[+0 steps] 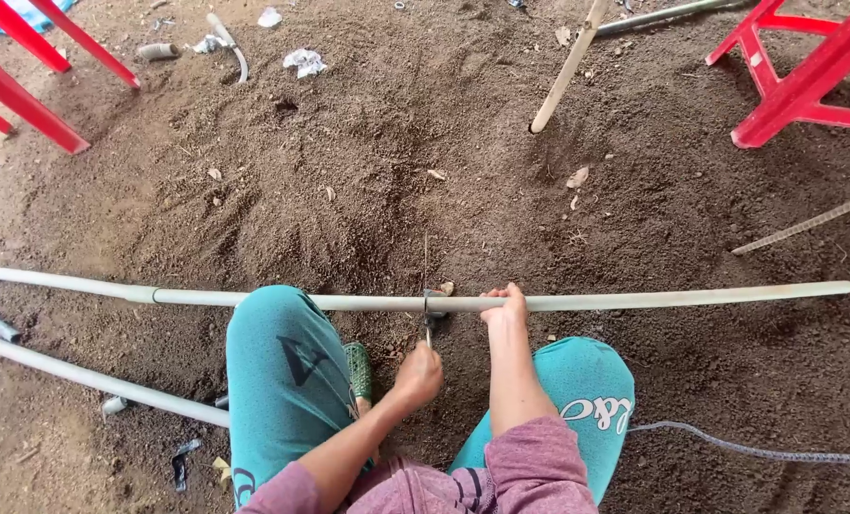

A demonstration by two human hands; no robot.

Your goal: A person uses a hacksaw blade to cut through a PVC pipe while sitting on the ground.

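A long pale pipe (634, 299) is seen lying across the dirt floor (368, 162), running from the left edge of the view to an open end at the right, just in front of the person's knees in teal trousers (282, 371). The right hand (504, 306) is laid over the pipe near its middle, the fingers (497, 294) curled over the top and pressed together, holding it down. The left hand (417, 373) is closed in a fist around the handle of a small hacksaw (428, 319), whose blade is set across the pipe just beside the right hand. The depth of any cut cannot be told from this view.

The step in hand is judged to be the sawing of the pipe at the marked spot. The next move is judged to call for steady strokes square to the pipe, with the pipe kept pinned so that it does not roll on the loose soil, and with the holding fingers kept clear of the blade.

A second pipe (92, 379) is noted on the floor to the left, a measuring tape (758, 451) trailing to the right, a wooden stick (568, 67) standing in the soil beyond, and red plastic chairs (806, 86) at the upper corners.
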